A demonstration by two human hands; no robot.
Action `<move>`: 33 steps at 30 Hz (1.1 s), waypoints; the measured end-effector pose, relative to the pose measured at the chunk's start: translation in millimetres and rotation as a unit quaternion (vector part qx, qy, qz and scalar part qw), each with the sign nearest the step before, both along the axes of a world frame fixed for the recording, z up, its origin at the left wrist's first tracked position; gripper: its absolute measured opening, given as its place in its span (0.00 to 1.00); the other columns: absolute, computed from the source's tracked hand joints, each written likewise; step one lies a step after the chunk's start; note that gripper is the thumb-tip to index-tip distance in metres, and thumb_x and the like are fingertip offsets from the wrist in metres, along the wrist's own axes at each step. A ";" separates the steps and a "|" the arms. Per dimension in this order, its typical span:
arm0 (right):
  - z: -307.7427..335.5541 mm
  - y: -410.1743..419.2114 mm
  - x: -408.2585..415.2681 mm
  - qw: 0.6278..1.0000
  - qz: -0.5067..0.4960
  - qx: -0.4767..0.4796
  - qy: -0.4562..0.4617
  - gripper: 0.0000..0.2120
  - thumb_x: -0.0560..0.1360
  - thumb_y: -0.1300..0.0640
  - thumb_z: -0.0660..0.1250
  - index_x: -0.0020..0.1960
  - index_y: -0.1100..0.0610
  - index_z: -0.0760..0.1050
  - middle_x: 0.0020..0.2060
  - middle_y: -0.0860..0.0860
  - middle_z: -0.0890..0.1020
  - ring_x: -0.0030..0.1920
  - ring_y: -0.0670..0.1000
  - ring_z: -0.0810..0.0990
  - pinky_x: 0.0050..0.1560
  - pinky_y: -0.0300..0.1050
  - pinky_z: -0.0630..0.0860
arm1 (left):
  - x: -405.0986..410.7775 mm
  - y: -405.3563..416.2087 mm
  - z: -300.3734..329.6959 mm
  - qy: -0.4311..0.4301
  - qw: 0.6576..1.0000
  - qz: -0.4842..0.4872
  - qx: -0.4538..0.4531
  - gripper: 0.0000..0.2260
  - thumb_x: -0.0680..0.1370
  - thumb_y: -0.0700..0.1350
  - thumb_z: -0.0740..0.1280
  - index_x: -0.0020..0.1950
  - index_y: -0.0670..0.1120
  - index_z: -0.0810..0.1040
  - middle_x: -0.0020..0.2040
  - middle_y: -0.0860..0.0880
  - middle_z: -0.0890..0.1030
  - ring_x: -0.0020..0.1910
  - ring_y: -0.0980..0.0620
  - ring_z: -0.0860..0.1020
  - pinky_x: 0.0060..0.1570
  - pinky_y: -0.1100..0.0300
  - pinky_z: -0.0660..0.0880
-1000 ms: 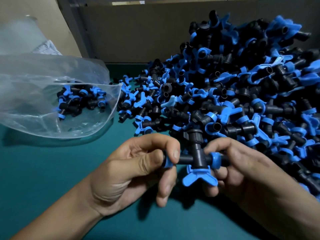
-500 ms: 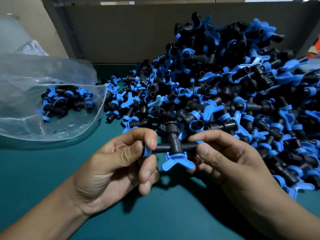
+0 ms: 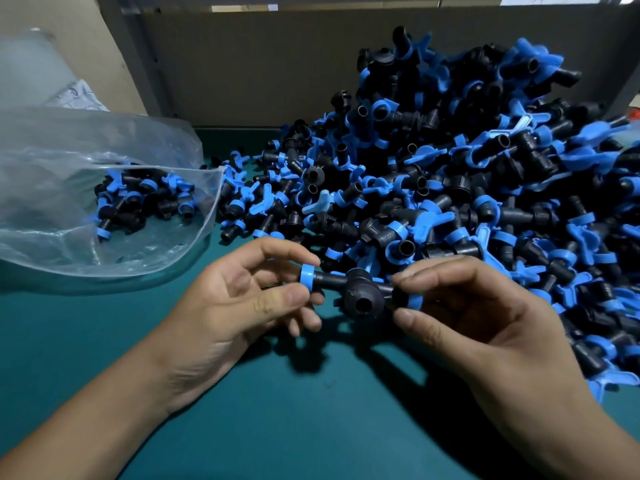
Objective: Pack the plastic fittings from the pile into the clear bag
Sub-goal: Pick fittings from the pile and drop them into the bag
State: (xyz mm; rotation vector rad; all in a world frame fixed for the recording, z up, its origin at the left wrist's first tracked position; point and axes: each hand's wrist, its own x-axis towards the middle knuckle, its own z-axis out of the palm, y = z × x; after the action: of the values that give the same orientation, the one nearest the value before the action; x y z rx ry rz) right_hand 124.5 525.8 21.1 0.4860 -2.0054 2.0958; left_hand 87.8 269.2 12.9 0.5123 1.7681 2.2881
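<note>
Fingertips [image 3: 294,298] of the left hand [image 3: 221,317] and right hand [image 3: 485,323] pinch opposite ends of one fitting [image 3: 362,296], probably to inspect it, between the pile [image 3: 467,174] and the bag [image 3: 104,188].

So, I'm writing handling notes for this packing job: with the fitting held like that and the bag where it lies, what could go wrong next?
1. The fitting is only pinched at its blue end rings by the left hand and right hand; it could slip and drop onto the table.
2. The clear bag lies slack on its side with its mouth toward the pile; packed fittings might slide back out.
</note>
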 end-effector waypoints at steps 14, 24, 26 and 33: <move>4.1 -5.0 6.4 0.996 -0.006 0.028 -0.079 0.10 0.75 0.50 0.72 0.46 0.56 0.81 0.35 0.60 0.81 0.33 0.57 0.80 0.36 0.43 0.79 | 4.5 7.8 0.9 0.029 0.997 0.011 -0.068 0.13 0.73 0.44 0.75 0.55 0.43 0.80 0.43 0.37 0.81 0.38 0.39 0.82 0.40 0.56 0.79; 3.0 -2.7 4.7 0.995 -0.002 0.045 -0.090 0.12 0.75 0.45 0.70 0.43 0.54 0.82 0.35 0.58 0.83 0.32 0.56 0.83 0.34 0.44 0.79 | 5.0 7.9 2.2 0.027 0.998 0.025 -0.060 0.12 0.71 0.43 0.76 0.53 0.46 0.81 0.42 0.41 0.80 0.37 0.43 0.82 0.39 0.57 0.79; 2.4 -3.0 3.9 0.996 0.001 0.047 -0.082 0.11 0.76 0.46 0.70 0.44 0.53 0.82 0.35 0.58 0.83 0.32 0.56 0.83 0.34 0.43 0.79 | 5.2 8.3 2.7 0.031 0.997 0.027 -0.063 0.12 0.71 0.44 0.76 0.53 0.47 0.82 0.42 0.42 0.80 0.38 0.44 0.83 0.39 0.57 0.79; -1.7 -2.4 1.7 0.997 0.003 0.030 -0.067 0.10 0.74 0.51 0.72 0.48 0.58 0.82 0.36 0.60 0.82 0.32 0.59 0.84 0.36 0.45 0.80 | 3.8 8.2 2.4 0.072 0.994 0.047 -0.071 0.10 0.71 0.39 0.79 0.49 0.48 0.83 0.46 0.46 0.82 0.45 0.50 0.81 0.45 0.60 0.79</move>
State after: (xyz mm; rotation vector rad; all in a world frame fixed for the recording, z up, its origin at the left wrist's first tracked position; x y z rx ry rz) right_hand 126.2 523.5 19.5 0.3706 -2.1476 2.1289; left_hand 91.7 277.4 15.3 0.5922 2.0466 2.2153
